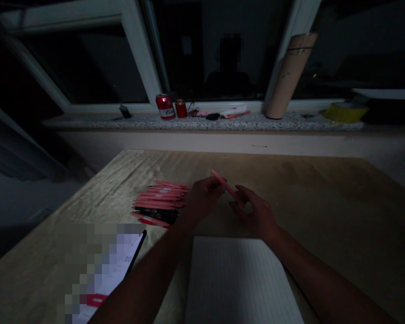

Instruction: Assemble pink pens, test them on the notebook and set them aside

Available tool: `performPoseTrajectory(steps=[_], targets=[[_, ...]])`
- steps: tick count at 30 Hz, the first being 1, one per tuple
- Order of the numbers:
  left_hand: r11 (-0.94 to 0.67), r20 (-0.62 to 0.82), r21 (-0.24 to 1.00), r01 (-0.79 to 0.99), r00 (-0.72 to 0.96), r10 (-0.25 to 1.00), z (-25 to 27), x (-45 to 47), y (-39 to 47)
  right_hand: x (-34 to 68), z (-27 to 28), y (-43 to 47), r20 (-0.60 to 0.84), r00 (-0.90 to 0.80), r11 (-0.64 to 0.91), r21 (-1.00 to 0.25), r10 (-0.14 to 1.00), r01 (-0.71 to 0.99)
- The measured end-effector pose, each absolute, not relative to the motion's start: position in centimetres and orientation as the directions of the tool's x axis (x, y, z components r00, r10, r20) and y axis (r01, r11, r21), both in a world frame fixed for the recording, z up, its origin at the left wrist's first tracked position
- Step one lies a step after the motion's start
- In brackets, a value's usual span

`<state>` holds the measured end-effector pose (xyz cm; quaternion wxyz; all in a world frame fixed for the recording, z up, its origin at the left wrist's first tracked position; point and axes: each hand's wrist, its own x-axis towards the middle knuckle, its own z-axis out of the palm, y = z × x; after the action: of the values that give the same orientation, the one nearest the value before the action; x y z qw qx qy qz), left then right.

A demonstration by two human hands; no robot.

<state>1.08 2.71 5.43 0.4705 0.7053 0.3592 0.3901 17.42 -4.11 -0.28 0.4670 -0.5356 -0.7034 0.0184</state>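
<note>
Probably a room in a home, dimly lit: a dark window [138, 54] with what seems a curtain [15, 144] at left, a speckled sill [138, 122] bearing a can [165, 108] and jar [181, 109], and below, a tabletop [327, 202] with pens [164, 195] and lined paper [238, 279].

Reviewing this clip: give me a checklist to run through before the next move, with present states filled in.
1. Pink pen held: ok; the fingers of the left hand are on it.
2. Right hand gripping too: cannot tell; it is at the pen's lower end, contact unclear.
3. Lined paper fully in view: not ok; the picture's bottom edge cuts it off.
4. Pile of pens unobstructed: not ok; the left arm and hand appear to overlap its right side.
5. Lighting: not ok; the scene is dim.
</note>
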Motion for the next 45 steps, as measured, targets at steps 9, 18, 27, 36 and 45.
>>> performPoseTrajectory(steps=[9,18,27,36,45], targets=[[-0.273,0.190,0.951,0.142,0.426,0.884,5.47,0.86,2.98,17.28,0.32,-4.11,0.688,0.034,0.452,-0.511,0.725,0.731],[-0.274,0.187,0.954,0.119,0.477,0.859,5.59,0.84,3.19,17.53,-0.02,-4.19,0.677,-0.062,0.511,-0.489,0.733,0.707],[-0.199,0.147,0.977,0.077,0.432,0.890,5.78,0.94,3.10,17.40,0.06,-4.08,0.675,0.027,0.450,-0.521,0.737,0.725],[-0.201,0.159,0.979,0.046,0.450,0.879,5.62,0.91,3.12,17.31,0.40,-4.08,0.679,0.027,0.473,-0.539,0.734,0.697],[-0.217,0.174,0.975,0.044,0.451,0.876,5.65,0.94,3.09,17.40,0.37,-4.05,0.611,-0.053,0.469,-0.547,0.790,0.693]])
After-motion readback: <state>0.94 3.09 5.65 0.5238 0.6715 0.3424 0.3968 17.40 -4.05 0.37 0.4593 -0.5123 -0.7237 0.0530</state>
